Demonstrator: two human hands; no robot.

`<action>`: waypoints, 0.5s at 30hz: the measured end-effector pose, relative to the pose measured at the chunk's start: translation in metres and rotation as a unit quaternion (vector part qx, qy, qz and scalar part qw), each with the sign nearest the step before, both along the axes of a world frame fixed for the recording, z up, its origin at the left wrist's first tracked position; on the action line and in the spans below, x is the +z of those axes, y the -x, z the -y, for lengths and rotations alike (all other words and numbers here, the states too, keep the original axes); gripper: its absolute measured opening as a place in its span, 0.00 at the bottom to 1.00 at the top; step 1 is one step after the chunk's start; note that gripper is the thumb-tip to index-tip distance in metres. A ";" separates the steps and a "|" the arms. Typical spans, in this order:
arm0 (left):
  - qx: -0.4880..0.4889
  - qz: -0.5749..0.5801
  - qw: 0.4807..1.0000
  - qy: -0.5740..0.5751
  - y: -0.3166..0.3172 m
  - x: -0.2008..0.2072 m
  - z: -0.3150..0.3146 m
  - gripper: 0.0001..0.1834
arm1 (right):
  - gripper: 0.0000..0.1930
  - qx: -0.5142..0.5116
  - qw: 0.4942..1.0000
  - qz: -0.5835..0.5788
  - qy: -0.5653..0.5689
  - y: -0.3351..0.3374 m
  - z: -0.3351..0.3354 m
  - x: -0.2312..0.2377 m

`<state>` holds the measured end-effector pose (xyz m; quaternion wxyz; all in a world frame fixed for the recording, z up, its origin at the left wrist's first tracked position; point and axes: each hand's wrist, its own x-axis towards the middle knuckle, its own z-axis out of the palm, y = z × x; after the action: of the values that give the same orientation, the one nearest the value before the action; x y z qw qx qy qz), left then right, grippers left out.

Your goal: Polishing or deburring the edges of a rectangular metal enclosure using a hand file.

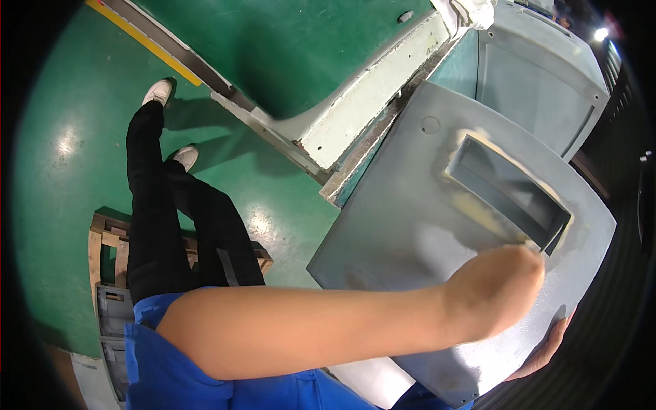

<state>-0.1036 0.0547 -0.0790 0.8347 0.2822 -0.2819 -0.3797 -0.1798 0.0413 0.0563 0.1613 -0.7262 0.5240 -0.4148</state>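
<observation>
Panel (pixel 383 232), grey: left hand (pixel 502 287) is balled up at the slot's (pixel 502 181) right end, can't tell if it's clamping anything. Right hand (pixel 548 350) is at the panel's right edge, grip unclear too.

head cam, L of pair | wide fisheye | faces dn | hands (pixel 502 287) nr, flr (pixel 65 198) farther

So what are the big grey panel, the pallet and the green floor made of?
The panel could be metal or hard plastic: smooth, dull grey, with cloudy patches. The pallet looks like bare wood, since its slats are brown. The floor may be painted concrete: smooth, shiny, reflecting lights.
</observation>
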 end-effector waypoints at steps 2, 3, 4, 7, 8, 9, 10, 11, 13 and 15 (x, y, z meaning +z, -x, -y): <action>0.019 0.012 1.000 -0.003 0.000 0.001 0.001 0.06 | 0.24 -0.017 1.000 0.014 -0.002 -0.003 -0.002 0.001; 0.045 0.025 0.999 0.004 0.002 -0.001 0.000 0.05 | 0.24 -0.027 0.999 0.019 0.000 -0.001 0.000 0.002; 0.070 0.038 0.997 0.010 0.005 -0.001 -0.001 0.05 | 0.24 -0.037 0.999 0.023 0.002 -0.001 0.001 0.002; 0.033 0.003 0.999 -0.005 0.006 0.000 -0.008 0.04 | 0.23 -0.048 0.998 0.036 0.022 -0.015 -0.007 -0.015; 0.029 0.024 0.999 -0.010 0.005 -0.001 -0.004 0.04 | 0.22 -0.049 0.998 0.027 0.023 -0.015 -0.005 -0.013; 0.026 0.043 0.999 -0.011 0.000 -0.001 0.002 0.03 | 0.22 -0.044 0.999 0.024 0.018 -0.014 -0.005 -0.011; 0.022 0.062 0.998 -0.013 -0.003 -0.001 0.006 0.03 | 0.22 -0.036 0.999 0.018 0.011 -0.011 -0.004 -0.009; 0.030 0.045 0.998 -0.021 0.000 -0.001 0.006 0.04 | 0.21 -0.027 1.000 0.010 0.005 -0.008 -0.003 -0.005; 0.015 0.014 1.000 -0.013 0.001 0.000 -0.005 0.04 | 0.21 -0.009 1.000 0.002 -0.012 -0.002 0.001 0.001; 0.001 -0.012 1.000 -0.022 0.003 0.003 -0.008 0.05 | 0.20 0.003 1.000 -0.005 -0.029 0.004 0.000 0.009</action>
<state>-0.1065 0.0631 -0.0758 0.8321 0.2966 -0.2626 -0.3882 -0.1834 0.0416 0.0653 0.1806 -0.7248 0.5346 -0.3953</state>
